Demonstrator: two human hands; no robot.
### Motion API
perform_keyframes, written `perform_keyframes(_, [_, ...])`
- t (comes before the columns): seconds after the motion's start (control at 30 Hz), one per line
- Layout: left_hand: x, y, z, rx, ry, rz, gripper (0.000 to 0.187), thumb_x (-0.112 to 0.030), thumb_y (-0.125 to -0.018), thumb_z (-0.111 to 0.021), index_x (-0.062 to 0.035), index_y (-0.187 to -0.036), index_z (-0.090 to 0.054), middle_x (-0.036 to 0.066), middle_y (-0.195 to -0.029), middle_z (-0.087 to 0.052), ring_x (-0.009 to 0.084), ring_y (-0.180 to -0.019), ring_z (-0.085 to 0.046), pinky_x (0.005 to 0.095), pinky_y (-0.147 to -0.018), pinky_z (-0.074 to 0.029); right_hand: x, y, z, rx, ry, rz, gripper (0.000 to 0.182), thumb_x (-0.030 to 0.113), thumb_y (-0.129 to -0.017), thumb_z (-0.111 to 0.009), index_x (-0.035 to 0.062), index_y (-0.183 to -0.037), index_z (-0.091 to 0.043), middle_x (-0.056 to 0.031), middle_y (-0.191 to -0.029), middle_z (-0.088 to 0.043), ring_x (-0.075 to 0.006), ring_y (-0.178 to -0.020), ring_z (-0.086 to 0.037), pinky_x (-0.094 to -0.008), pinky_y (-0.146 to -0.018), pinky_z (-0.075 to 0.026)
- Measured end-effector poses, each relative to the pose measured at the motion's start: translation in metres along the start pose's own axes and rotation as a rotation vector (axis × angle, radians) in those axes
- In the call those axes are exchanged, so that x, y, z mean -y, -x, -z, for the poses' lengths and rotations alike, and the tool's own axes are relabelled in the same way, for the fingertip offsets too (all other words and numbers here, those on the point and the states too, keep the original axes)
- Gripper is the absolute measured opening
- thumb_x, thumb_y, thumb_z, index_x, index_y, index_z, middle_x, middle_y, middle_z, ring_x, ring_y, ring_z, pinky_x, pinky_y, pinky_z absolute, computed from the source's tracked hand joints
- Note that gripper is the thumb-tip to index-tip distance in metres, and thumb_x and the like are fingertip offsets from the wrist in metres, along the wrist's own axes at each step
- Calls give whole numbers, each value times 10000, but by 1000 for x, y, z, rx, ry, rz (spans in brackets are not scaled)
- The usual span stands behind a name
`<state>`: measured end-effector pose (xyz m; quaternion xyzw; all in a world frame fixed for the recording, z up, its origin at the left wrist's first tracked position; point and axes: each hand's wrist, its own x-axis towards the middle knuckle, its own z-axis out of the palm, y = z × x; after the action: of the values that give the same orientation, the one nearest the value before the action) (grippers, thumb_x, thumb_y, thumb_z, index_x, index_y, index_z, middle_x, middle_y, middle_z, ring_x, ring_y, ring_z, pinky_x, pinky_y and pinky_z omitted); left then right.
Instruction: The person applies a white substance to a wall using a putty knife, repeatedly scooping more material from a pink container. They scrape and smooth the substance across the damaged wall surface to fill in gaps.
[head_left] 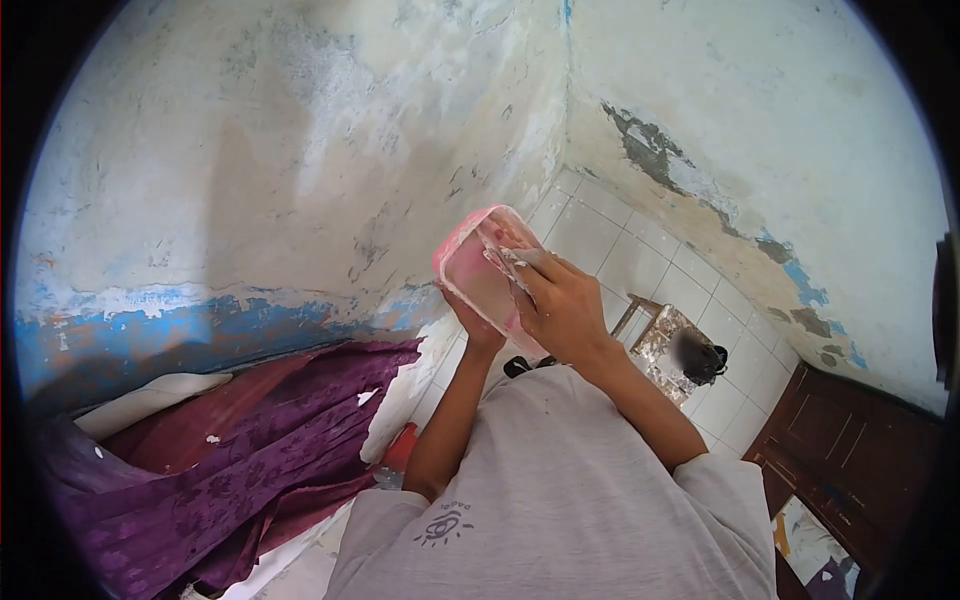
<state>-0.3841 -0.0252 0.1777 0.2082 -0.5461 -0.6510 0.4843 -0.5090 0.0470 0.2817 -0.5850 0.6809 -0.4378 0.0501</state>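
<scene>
My left hand (474, 322) grips a pink plastic tub (462, 246) from below and the side, holding it tilted in front of my chest. Smears of white paste coat the tub's rim and inner walls. Closed around a flat scraper (497, 262), my right hand (566, 308) is over the tub's opening. White paste clings to the scraper and to my right fingers. Part of the scraper is hidden by that hand, so its full shape does not show.
Patchy walls meet in a corner (567, 90) ahead. Purple cloth (250, 470) drapes over things at left. On the white tiled floor (590, 235) stands a paint-spattered stool (655, 338) with a dark object (706, 364) on it. A brown wooden door (850, 440) is at lower right.
</scene>
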Motion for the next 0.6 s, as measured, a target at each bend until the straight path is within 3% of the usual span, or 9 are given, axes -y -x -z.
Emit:
perform_keyframes(0.13, [2,-3,0,-83,405,124,603,-287,-1053,-540,-178,-1559,-232,67,-1563,-340,263,-1440,-374,459,-1187,-337,-3,-2,-3,33,-6,58,335,35,-775,-710,67,-1109,-715,-54,-1083,-694,-265,-906,-693,-374,-748,-574])
perform_keyframes(0.2, [4,-3,-1,-107,466,124,614,-278,-1048,-553,-184,-1560,-228,67,-1560,-340,265,-1436,-381,459,-1181,-347,-2,-1,-4,56,-19,72,330,48,-774,-710,68,-1103,-716,-53,-1072,-694,-263,-906,-689,-372,-744,-571])
perform_keyframes(0.23, [4,-3,-1,-84,345,91,613,-281,-1049,-551,-184,-1561,-228,66,-1560,-341,264,-1434,-384,458,-1178,-352,-1,-2,-3,77,-22,67,328,54,-774,-709,67,-1101,-716,-53,-1063,-693,-263,-906,-687,-371,-741,-569])
perform_keyframes(0.33, [3,-2,-2,-108,389,128,619,-281,-1046,-555,-179,-1562,-229,69,-1554,-345,263,-1427,-395,451,-1171,-364,0,-2,-2,124,-44,55,318,57,-774,-704,61,-1092,-720,-61,-1025,-692,-268,-888,-683,-378,-729,-563])
perform_keyframes(0.5, [-1,0,-1,-58,51,89,643,-253,-1027,-585,-162,-1556,-232,82,-1540,-348,261,-1424,-400,445,-1161,-376,-4,0,-4,181,-117,1,312,47,-774,-695,54,-1084,-730,-81,-985,-693,-285,-855,-681,-390,-720,-556])
perform_keyframes(0.6, [3,3,-2,-119,284,180,656,-235,-1018,-599,-156,-1554,-231,90,-1537,-345,263,-1426,-396,449,-1164,-369,-7,1,-5,196,-148,-9,301,66,-787,-689,58,-1084,-738,-88,-979,-701,-291,-849,-684,-396,-712,-553])
